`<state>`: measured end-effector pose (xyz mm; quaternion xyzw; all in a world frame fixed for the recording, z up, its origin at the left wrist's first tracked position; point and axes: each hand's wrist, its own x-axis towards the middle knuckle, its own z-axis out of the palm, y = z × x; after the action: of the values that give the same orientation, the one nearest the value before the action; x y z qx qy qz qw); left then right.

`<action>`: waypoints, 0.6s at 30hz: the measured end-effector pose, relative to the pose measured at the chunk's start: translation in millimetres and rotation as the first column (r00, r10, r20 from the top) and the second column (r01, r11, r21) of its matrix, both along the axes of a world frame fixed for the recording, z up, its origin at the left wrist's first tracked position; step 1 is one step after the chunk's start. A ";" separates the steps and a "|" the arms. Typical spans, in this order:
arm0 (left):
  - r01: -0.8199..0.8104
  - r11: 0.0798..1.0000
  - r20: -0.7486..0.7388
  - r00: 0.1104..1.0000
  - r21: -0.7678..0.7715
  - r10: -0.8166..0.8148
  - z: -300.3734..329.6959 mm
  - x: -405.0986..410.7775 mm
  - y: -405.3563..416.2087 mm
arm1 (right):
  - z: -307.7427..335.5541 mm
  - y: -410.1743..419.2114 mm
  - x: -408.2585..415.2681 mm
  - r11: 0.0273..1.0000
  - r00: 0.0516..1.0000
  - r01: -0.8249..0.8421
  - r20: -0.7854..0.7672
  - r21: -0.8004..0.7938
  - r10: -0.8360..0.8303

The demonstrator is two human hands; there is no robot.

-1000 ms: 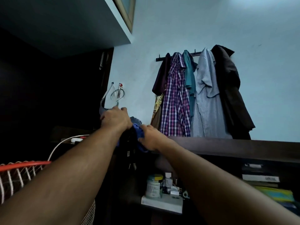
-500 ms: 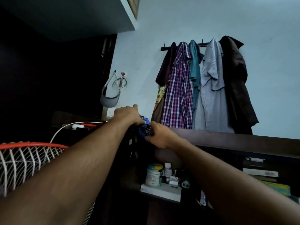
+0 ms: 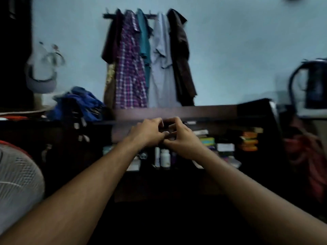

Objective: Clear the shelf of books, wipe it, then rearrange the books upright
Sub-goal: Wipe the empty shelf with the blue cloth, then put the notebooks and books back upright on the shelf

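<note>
A person stands facing a dark wooden shelf unit [image 3: 177, 110] against a pale blue wall, both bare forearms stretched out in front. A moment ago both hands were off to the left, holding a bundle of blue cloth [image 3: 77, 103] at the unit's top corner; now that bundle lies on the top surface at the left, apart from the hands, and the view has swung right to centre on the shelf opening. The left hand [image 3: 146, 133] and right hand [image 3: 182, 138] have come together in front of the top edge of that opening, fingertips nearly touching, fingers curled inward. The picture is blurred by movement, so I cannot tell whether either hand holds something small or nothing at all. This suggests the side item has been put down and the reach towards the shelf is starting, so the clearing step looks only just begun. The books [image 3: 249, 140] are inside the shelf to the right of the hands, lying flat in small stacks rather than upright: an orange pile further right, and green and pale covers [image 3: 208, 140] nearer the right hand. None appears to have been removed yet. Below the hands stand a white bottle [image 3: 165, 157] and other small containers. Shirts [image 3: 141, 59] hang on hooks on the wall above, a dark kettle [image 3: 311, 84] sits at far right, and a white fan guard [image 3: 17, 177] fills the lower left.
</note>
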<state>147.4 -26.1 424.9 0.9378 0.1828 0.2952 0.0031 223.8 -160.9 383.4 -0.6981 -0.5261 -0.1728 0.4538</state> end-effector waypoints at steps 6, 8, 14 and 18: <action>0.417 0.882 -0.060 0.897 -0.221 -0.439 -99.1 54.0 -150.7 | -117.1 -183.5 9.1 0.969 0.949 0.248 -0.204 0.002 -0.242; 0.535 0.808 -0.095 0.816 -0.248 -0.570 -131.5 67.0 -204.8 | -151.5 -241.6 2.4 0.945 0.910 0.328 -0.264 -0.016 -0.320; 0.661 0.645 -0.200 0.622 -0.385 -0.757 -220.6 91.6 -335.8 | -216.6 -360.4 -18.1 0.806 0.743 0.542 -0.311 -0.238 -0.592; 0.619 0.551 -0.170 0.564 -0.560 -0.808 -270.1 103.0 -377.7 | -235.0 -404.6 -17.7 0.584 0.617 0.633 -0.123 -0.509 -0.777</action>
<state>250.4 -403.8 154.8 0.9394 -0.1679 0.0137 0.2986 206.1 -565.6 148.4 -0.9481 -0.1382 -0.1038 0.2669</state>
